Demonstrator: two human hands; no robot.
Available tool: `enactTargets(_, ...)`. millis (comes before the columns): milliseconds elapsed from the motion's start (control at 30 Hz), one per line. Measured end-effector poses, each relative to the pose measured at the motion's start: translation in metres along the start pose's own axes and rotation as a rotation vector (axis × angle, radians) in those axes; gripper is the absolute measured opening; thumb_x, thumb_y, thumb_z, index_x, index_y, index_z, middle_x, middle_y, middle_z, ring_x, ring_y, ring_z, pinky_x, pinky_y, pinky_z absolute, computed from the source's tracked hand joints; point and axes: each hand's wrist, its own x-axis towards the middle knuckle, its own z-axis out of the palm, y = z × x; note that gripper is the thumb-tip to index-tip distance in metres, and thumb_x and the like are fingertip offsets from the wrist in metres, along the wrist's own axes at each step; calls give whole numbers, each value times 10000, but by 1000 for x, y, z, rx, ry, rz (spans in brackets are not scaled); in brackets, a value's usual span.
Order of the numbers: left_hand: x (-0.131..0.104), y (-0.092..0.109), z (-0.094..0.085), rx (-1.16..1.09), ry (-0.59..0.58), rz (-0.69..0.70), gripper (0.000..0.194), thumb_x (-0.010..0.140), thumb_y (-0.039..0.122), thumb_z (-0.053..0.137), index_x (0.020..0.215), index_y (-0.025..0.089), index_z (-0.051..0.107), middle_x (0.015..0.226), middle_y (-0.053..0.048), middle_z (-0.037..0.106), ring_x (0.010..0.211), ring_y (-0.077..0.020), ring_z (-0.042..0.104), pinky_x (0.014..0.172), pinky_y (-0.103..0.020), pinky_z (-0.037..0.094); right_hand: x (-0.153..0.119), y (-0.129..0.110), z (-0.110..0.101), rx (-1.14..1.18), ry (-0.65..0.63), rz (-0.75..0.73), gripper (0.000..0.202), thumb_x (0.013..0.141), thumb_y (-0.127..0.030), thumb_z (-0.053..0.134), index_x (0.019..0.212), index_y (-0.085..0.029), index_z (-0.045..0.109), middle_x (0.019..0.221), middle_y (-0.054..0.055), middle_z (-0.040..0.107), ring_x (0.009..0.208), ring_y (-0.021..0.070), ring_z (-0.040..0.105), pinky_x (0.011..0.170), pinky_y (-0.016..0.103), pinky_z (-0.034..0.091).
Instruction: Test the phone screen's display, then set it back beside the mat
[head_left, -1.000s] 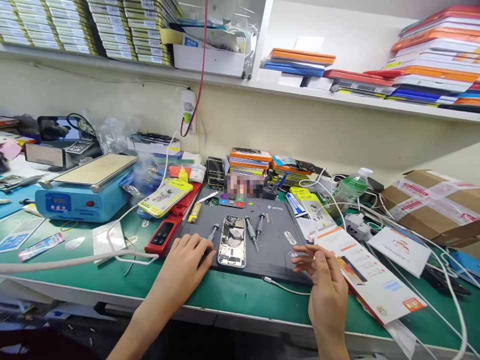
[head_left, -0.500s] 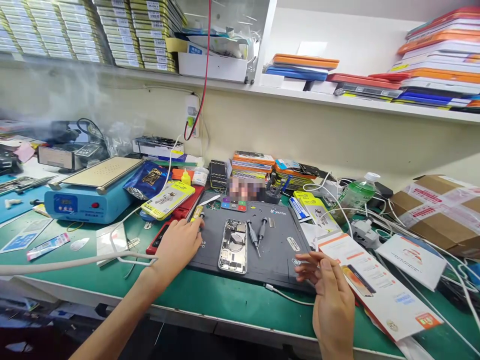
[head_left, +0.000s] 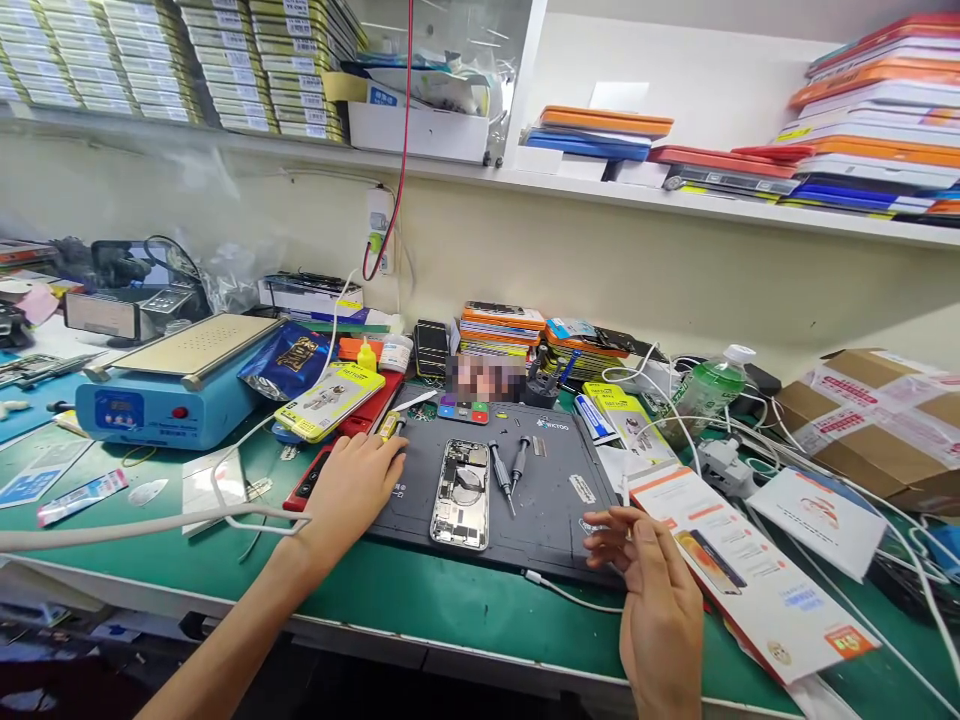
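Step in hand, judged: tool pick-up. Left hand (head_left: 351, 487) at centre-left, fingers curled over small yellow tool (head_left: 389, 426); grip unclear. Right hand (head_left: 654, 590) lower right, fingers loosely spread, empty. Opened phone (head_left: 460, 494) on grey mat (head_left: 551, 500), centre. Next: firm pinch needed.

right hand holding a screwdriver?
No: the right hand is open and empty at the mat's right edge, and both screwdrivers lie on the mat beside the opened phone.

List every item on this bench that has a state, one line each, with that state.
phone: opened, insides exposed, flat on mat
two screwdrivers: lying loose on mat
green bottle: capped, on its side
cardboard box: taped shut
left hand: resting at a small tool at the mat's left edge
right hand: open, holding nothing
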Motion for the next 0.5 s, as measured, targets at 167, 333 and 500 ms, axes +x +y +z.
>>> enactTargets(167, -10, 10, 2, -90, 88, 51, 290, 1090, 234, 513, 1350, 224, 640, 1239, -50, 674, 1132, -276, 602, 962, -452, 407, -1, 1, 1, -1, 9, -2, 449, 975, -591, 709, 1064, -151, 684, 1036, 137, 681, 767, 238, 645, 580, 289, 543)
enactTargets(333, -30, 41, -1, -343, 205, 213, 203, 1108, 241, 471, 1242, 261, 623, 1104, 23, 670, 985, -203, 588, 870, -379, 393, -2, -6, 1, 28, 85, -34, 412, 951, -569, 742, 1031, -170, 676, 997, 129, 686, 746, 240, 647, 558, 287, 536)
enactTargets(500, -70, 83, 33, -781, 252, 454, 217, 1124, 297, 383, 1067, 251, 588, 877, -16, 638, 791, -193, 558, 724, -350, 376, -22, -11, -61, 73, 337, -115, 367, 873, -516, 824, 956, -184, 691, 939, 124, 685, 712, 250, 634, 501, 303, 514)
